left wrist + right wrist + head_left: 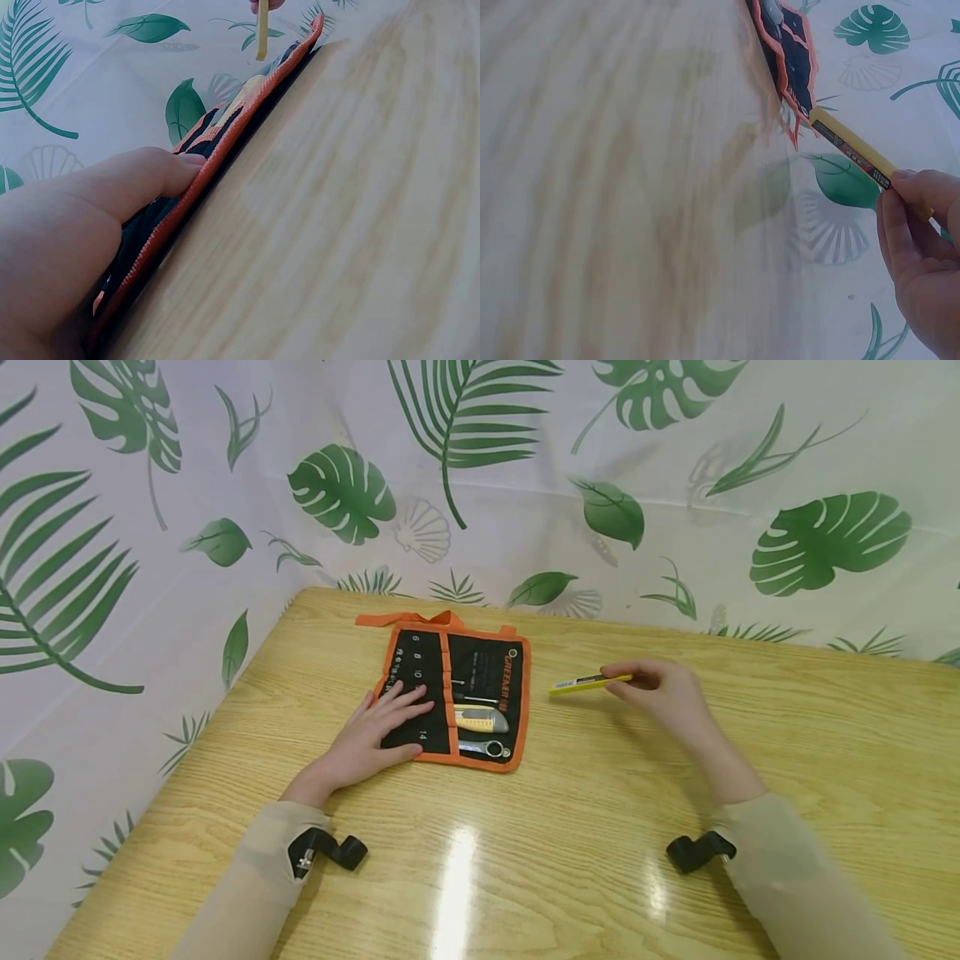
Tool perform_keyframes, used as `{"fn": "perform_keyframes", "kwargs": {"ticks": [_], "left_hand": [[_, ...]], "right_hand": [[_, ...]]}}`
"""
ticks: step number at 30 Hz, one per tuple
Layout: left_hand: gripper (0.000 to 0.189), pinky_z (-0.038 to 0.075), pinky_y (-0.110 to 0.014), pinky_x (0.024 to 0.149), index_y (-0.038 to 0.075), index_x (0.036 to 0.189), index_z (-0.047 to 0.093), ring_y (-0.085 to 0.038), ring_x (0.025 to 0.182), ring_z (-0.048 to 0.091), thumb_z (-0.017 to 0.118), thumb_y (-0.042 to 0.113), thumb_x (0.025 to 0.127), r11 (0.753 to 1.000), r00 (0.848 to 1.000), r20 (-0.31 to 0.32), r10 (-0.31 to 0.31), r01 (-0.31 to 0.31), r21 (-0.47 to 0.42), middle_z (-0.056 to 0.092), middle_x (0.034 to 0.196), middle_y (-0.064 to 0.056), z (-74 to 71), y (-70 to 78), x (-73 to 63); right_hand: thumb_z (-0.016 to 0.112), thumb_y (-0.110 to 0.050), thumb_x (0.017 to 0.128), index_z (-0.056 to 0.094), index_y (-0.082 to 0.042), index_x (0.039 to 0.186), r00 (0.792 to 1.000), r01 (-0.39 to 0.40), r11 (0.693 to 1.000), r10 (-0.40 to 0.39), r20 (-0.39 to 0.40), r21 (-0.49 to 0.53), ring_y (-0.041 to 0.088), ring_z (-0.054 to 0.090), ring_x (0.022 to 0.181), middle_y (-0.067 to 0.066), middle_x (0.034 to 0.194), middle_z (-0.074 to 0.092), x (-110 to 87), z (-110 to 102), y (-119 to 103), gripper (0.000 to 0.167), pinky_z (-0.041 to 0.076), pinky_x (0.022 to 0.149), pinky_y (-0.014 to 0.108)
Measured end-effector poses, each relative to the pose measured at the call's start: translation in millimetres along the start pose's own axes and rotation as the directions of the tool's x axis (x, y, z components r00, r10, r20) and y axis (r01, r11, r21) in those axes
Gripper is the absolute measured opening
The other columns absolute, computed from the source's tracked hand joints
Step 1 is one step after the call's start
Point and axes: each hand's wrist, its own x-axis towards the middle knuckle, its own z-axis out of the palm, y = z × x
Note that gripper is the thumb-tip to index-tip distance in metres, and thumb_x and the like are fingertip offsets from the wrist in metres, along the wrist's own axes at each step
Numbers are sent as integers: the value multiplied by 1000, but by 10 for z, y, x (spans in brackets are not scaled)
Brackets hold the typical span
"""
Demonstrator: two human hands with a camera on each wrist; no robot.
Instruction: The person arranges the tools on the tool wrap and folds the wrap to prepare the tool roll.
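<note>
A black tool pouch with orange trim (pixel 480 652) lies unrolled on the table. My left hand (pixel 371 739) rests on its left part with fingers spread, and in the left wrist view the thumb (pixel 161 171) presses near the orange edge. Tucked in the pouch's pockets are a yellow utility knife (pixel 480 719), a ring-ended wrench (pixel 491 748) and a thin metal shaft (pixel 476 699). To the right of the pouch, my right hand (pixel 667 693) pinches one end of a slim yellow stick-shaped item with a dark label (pixel 855 154). Its free end points towards the pouch, above the table.
The wood-grain table (pixel 570 860) reflects light near its front. An orange strap (pixel 408 619) trails from the pouch's back edge. Behind and to the left hangs a white sheet with green leaves (pixel 517 502).
</note>
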Motion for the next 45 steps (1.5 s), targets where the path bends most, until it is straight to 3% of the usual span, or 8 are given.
{"fn": "perform_keyframes", "kwargs": {"ticks": [14,22,32,45], "left_hand": [[59,-3,-53,113,21,147,42,-23,145,6,62,36,93,1000,1000,2,-11,11,1,25,156,4,17,-11,-9],[59,-3,-53,113,21,147,42,-22,145,6,62,36,93,1000,1000,1,-11,11,-5,25,156,4,11,1,-11],[59,-3,-53,113,21,147,41,-22,145,6,62,36,93,1000,1000,0,-6,6,-2,24,156,4,6,-7,-15],[59,-3,-53,113,21,147,42,-22,145,6,62,36,93,1000,1000,1,-8,8,-3,24,156,5,1,-1,-6]], "right_hand": [[70,-12,88,72,-1,110,999,49,991,-51,16,121,6,63,87,13,110,69,193,367,-239,24,51,72,16],[72,-9,86,73,-1,106,997,79,986,-78,-15,149,11,65,85,12,105,70,329,614,-280,22,52,73,19],[71,-4,86,73,0,104,997,81,978,-77,-27,192,21,64,102,12,109,69,540,892,-355,18,52,85,27],[70,-6,87,74,-3,104,994,105,990,-103,-29,92,21,63,101,10,108,69,686,1074,-439,17,52,86,33]]}}
